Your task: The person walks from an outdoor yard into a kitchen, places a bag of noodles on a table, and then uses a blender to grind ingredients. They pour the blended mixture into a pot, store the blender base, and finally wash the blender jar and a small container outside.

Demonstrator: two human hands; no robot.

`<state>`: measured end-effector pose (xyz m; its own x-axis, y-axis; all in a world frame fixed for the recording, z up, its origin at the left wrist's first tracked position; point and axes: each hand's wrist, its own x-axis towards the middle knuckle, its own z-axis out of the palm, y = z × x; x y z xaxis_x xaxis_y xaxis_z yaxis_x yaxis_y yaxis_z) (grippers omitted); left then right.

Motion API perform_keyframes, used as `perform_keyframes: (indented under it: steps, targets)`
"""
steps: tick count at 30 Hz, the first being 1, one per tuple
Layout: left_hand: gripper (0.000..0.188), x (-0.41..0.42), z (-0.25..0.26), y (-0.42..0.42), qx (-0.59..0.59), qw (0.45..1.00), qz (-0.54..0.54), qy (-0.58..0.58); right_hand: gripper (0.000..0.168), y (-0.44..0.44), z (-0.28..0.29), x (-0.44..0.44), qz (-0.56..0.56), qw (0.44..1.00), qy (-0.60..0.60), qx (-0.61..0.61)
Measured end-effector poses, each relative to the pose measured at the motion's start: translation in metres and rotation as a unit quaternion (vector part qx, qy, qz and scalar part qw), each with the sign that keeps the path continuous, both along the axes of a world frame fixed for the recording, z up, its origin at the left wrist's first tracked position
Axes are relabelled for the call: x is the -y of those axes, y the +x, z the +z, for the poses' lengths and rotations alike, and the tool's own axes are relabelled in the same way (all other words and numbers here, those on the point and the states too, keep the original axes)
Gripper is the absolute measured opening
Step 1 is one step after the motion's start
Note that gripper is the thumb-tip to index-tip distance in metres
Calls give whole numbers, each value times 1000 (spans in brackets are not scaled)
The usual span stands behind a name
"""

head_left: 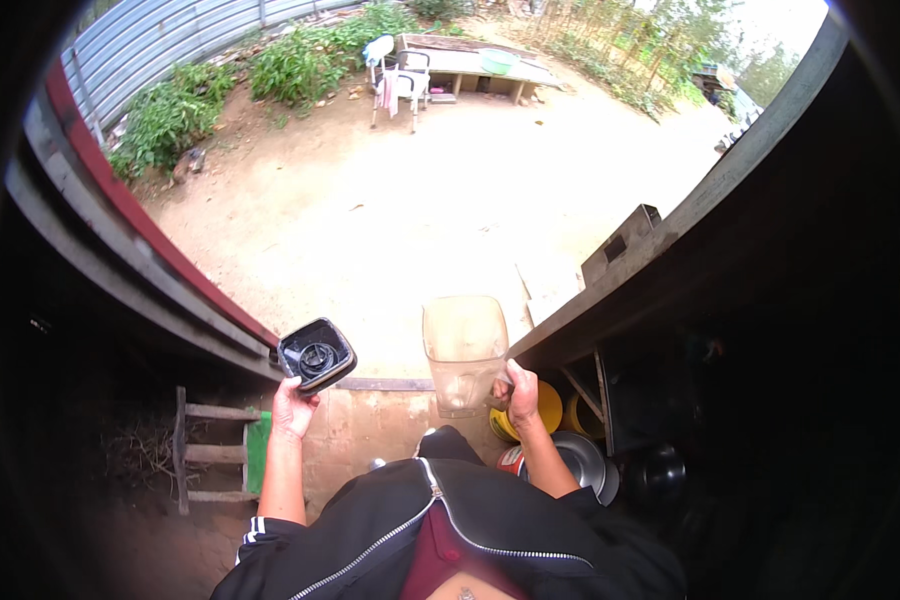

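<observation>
My left hand [294,411] grips the near edge of a black plastic lid [317,358], squarish with a round fitting in its middle. The lid's hollow side faces up towards me. In my right hand [522,394] is the handle of a clear plastic jug [465,352], which looks like a blender jar. Its wide mouth tilts away from me, and I see no contents through the clear wall. The lid and the jug are held apart in front of my body, above the doorway threshold [386,384].
Dark door frame edges [690,225] rise on both sides. Down right are a yellow bucket [544,409] and metal basins [581,457]. A wooden rack [214,454] stands down left. Outside, a chair [401,79] and a low bench with a green basin [499,61] stand on bright sandy ground.
</observation>
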<state>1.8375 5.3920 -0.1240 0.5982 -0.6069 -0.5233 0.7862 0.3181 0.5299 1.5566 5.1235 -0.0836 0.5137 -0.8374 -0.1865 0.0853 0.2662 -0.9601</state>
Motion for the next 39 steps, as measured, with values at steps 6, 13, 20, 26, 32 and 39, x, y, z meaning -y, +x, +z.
perform_keyframes:
  steps: [6,13,20,26,32,39]
  targets:
    - [24,118,-2,90,-38,996,-44,-73,32,91,-6,64,-66,994,54,62]
    - [29,262,11,178,-14,993,-92,-75,31,166,-32,182,-103,993,59,4]
    - [30,428,4,237,-48,980,-192,-23,34,176,-25,278,-230,971,48,48]
    - [30,647,-5,275,-26,942,-332,-32,37,160,-70,362,-387,921,29,21]
    - [30,829,17,256,-23,872,-485,-60,34,161,-89,420,-534,839,72,-77]
    - [33,996,-12,190,-44,814,-578,-38,33,122,-101,478,-646,752,121,-46]
